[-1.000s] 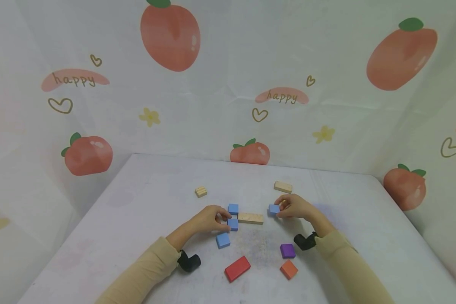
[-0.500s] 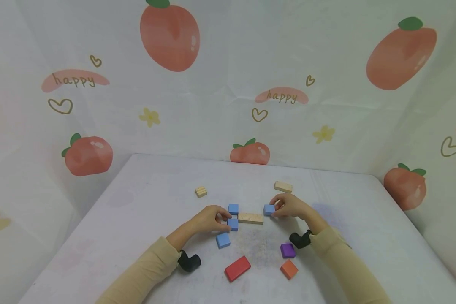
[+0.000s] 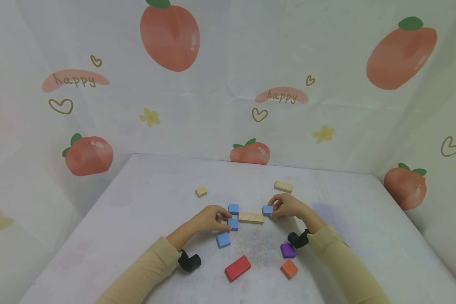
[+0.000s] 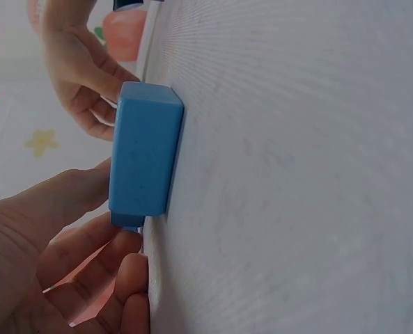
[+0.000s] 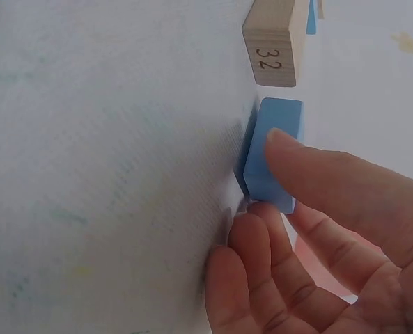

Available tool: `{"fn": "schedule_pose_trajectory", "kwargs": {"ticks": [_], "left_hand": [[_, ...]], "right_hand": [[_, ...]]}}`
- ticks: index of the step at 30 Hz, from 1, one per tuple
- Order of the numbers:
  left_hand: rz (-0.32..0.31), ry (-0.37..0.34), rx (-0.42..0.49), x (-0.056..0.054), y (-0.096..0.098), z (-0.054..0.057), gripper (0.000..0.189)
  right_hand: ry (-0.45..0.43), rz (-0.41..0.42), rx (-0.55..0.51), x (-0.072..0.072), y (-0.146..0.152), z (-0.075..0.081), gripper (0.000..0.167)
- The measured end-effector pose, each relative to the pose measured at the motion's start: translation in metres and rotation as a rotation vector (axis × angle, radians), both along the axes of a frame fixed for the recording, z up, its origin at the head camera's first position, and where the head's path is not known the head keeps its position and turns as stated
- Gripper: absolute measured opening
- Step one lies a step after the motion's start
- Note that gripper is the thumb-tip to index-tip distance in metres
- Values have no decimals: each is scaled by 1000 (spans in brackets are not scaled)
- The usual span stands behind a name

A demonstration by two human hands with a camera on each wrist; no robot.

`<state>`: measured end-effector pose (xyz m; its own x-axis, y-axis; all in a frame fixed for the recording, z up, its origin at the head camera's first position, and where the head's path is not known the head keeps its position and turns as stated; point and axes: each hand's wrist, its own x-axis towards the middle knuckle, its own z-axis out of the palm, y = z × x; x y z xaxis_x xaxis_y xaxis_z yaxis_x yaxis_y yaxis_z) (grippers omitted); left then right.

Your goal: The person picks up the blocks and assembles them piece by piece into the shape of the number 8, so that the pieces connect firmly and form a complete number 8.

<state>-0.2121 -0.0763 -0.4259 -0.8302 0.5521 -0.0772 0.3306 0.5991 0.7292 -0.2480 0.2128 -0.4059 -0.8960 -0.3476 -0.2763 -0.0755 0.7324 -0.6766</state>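
Pinching a blue block with the right hand, at the right end of a wooden bar. Reading "32" on the bar's end only in the right wrist view, with a slim gap before the pinched block. Gripping a second blue block at the bar's left end with the left hand, per the head view; mostly hidden in the left wrist view behind a nearer blue block. Just beyond, at a third blue block. Closer in, among red block, purple block and orange block. Farther off, toward a ridged wooden piece and pale wooden block.
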Motion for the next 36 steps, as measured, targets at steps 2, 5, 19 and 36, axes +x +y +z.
{"fn": "schedule_pose_trajectory", "kwargs": {"ticks": [2, 5, 19, 36], "left_hand": [[1, 2, -3, 0, 0, 0, 33], [-2, 5, -3, 0, 0, 0, 33], [-9, 11, 0, 0, -1, -3, 33], [-6, -1, 16, 0, -1, -1, 32]], "right_hand": [[2, 3, 0, 0, 0, 0, 31], [-2, 10, -3, -1, 0, -1, 30], [-33, 9, -21, 0, -2, -2, 30], [-16, 14, -3, 0, -3, -2, 31]]}}
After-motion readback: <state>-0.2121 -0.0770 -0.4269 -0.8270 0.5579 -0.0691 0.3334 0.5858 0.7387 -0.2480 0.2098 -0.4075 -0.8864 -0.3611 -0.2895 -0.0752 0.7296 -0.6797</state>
